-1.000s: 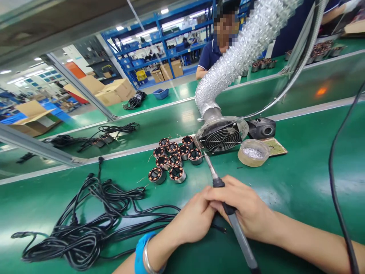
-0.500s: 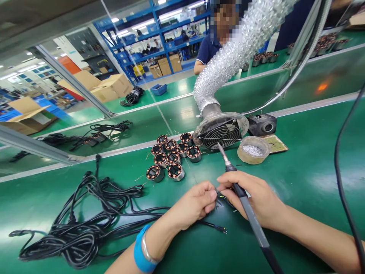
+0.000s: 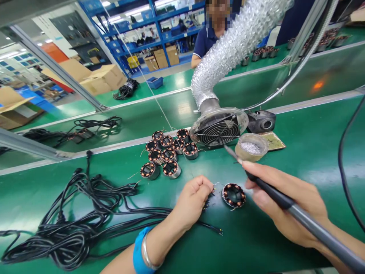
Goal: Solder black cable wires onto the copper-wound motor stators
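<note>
My right hand [image 3: 291, 205] is closed round a soldering iron [image 3: 273, 192], whose tip points up and left toward the round solder dish. My left hand [image 3: 195, 196] is pinched on a thin wire end near a motor stator [image 3: 227, 195] with copper windings, which lies on the green bench just to its right. From the stator a fine lead reaches the left fingertips. Black cables run beneath the left hand, and a stripped cable end [image 3: 218, 230] with small coloured wires shows below it. Whether the pinched wire belongs to cable or stator is hidden.
Several finished-looking stators [image 3: 171, 169] stand in a group behind my left hand. A tangle of black power cables [image 3: 71, 224] covers the left bench. Ahead are a fume extractor fan [image 3: 219, 131] with silver duct, a solder dish [image 3: 251, 147] and an iron holder [image 3: 264, 122]. Another person sits opposite.
My right hand has moved right and away from the left hand with the soldering iron, whose tip is now lower. The stator between the hands is now uncovered. My left hand stays pinched.
</note>
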Demonstrator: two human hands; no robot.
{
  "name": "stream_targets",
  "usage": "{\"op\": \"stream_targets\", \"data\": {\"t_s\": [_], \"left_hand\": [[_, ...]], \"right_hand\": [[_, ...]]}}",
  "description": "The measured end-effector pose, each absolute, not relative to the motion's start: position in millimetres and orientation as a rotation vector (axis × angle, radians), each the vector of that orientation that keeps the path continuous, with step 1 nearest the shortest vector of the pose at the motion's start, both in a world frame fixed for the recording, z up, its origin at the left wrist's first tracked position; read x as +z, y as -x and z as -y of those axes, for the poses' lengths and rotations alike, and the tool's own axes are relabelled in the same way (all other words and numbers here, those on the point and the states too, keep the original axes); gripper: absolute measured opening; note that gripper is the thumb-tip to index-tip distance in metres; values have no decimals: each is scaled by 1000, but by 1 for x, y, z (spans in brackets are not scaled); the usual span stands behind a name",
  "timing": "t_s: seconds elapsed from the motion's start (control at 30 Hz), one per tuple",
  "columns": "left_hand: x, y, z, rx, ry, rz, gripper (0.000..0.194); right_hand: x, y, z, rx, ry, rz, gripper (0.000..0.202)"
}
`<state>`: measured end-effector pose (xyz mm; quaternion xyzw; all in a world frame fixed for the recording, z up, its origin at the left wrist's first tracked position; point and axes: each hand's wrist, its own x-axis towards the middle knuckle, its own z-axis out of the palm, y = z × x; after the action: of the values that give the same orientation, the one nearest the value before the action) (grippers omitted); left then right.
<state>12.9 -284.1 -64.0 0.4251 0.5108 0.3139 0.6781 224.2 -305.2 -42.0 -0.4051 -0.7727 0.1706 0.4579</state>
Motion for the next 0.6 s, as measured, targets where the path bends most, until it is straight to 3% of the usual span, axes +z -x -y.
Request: {"op": "stream_targets", "data": {"t_s": [0.3,0.6], "left_hand": [[-73,-12,288,711,-981,-1132,36],[-79,-9,289,715,-1027,-1093,34]], "right_hand": [[-41,-227,305,481,1064,1791,19],[-43,-223,303,537,1070,1804,17]]}}
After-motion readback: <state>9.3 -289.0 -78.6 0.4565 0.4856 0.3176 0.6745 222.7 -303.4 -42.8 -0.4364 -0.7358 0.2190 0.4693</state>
